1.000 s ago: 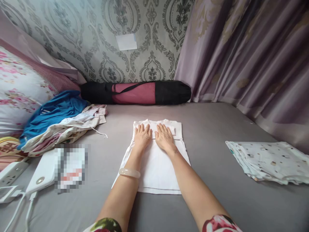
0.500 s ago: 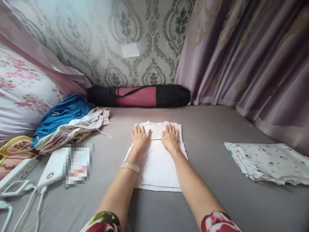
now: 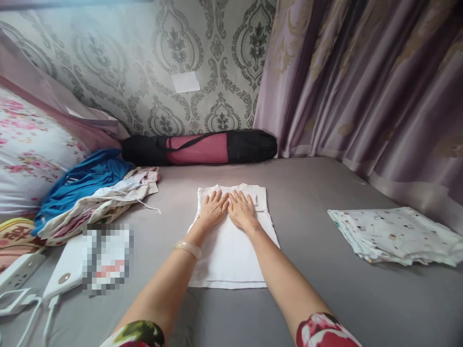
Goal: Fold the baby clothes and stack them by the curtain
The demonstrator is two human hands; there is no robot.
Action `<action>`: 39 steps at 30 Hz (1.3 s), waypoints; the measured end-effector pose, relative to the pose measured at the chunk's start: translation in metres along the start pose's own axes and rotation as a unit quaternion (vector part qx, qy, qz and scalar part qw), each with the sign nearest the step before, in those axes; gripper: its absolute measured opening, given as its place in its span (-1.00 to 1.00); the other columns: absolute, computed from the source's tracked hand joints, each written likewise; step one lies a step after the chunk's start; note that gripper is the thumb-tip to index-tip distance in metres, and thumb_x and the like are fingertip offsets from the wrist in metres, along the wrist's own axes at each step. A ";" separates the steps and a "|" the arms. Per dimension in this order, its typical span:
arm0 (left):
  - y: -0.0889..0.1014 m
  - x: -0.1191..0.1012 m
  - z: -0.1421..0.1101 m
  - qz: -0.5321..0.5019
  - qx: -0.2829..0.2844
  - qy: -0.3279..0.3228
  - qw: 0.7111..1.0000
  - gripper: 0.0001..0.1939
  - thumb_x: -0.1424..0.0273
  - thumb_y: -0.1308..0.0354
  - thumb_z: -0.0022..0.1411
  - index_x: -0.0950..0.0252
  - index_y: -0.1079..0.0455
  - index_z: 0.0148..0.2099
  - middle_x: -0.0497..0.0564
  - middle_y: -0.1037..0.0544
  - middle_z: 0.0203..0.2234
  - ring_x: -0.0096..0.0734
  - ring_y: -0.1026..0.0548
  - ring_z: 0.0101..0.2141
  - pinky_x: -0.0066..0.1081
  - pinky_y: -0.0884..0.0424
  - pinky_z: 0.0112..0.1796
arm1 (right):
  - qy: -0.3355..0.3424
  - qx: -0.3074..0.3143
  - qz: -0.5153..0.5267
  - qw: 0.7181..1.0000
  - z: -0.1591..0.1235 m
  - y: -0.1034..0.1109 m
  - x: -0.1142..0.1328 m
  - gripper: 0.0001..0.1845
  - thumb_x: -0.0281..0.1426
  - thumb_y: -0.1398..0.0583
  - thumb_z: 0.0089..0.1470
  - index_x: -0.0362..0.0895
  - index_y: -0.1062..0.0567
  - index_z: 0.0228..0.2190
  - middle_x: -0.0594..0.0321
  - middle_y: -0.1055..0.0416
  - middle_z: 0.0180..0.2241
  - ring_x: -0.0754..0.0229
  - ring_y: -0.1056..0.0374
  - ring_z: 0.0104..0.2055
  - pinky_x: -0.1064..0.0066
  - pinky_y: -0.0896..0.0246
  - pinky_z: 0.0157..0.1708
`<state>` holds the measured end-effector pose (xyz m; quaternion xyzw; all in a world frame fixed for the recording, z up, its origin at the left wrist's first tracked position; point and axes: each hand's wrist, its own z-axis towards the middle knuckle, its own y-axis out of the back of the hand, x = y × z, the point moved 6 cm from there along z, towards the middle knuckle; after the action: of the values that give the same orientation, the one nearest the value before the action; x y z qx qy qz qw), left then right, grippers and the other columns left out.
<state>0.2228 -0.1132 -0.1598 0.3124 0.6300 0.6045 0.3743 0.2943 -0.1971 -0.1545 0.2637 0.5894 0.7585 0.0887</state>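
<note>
A white shirt [image 3: 235, 260] lies on the grey sheet in front of me, its sides folded in and its neckline at the far end. My left hand [image 3: 214, 209] rests flat on the upper part, fingers spread and pointing away. Close beside it, my right hand [image 3: 241, 209] also presses flat on the cloth, the thumbs almost touching. Neither hand grips anything. Part of the shirt's upper area is hidden under my palms.
On the right lies a stack of folded patterned cloth [image 3: 394, 236]. At left are a crumpled blue garment [image 3: 87, 176], a white power bank [image 3: 67, 270] with a cable, and a power strip [image 3: 23, 270]. A black and pink roll bag [image 3: 198, 148] lies along the wall.
My hands have slid inward over the shirt, from spread apart to nearly touching at its middle. The view has shifted slightly.
</note>
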 end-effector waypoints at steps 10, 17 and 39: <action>0.011 0.004 0.013 0.006 0.026 -0.007 1.000 -0.44 0.18 0.28 0.42 0.20 -0.02 0.38 0.14 -0.06 0.35 -0.10 0.02 0.33 -0.02 0.02 0.24 | -0.045 0.119 0.010 0.992 0.015 0.009 0.000 -0.41 -0.27 0.18 0.30 -0.14 -0.13 0.29 0.13 0.08 0.37 0.02 0.23 0.40 0.00 0.41 0.31; 0.003 0.013 0.016 0.009 -0.064 0.049 0.997 -0.39 0.07 0.29 0.39 0.21 -0.07 0.36 0.24 -0.10 0.32 0.13 -0.04 0.29 0.19 0.08 0.19 | -0.057 0.022 -0.035 0.998 0.020 0.005 -0.009 -0.40 -0.20 0.18 0.31 -0.10 -0.14 0.29 0.09 0.07 0.36 -0.01 0.24 0.40 -0.06 0.44 0.29; -0.001 0.041 0.020 -0.017 0.007 0.026 0.999 -0.38 0.11 0.40 0.42 0.22 0.07 0.41 0.13 -0.02 0.36 -0.06 0.06 0.34 0.09 0.15 0.25 | -0.054 0.018 -0.045 0.997 0.036 0.002 -0.049 -0.39 -0.15 0.15 0.32 -0.13 -0.13 0.28 0.13 0.10 0.37 -0.02 0.22 0.39 -0.05 0.46 0.30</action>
<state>0.2188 -0.0678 -0.1642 0.2878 0.6488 0.6018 0.3660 0.3540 -0.1886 -0.1613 0.2790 0.6083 0.7278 0.1499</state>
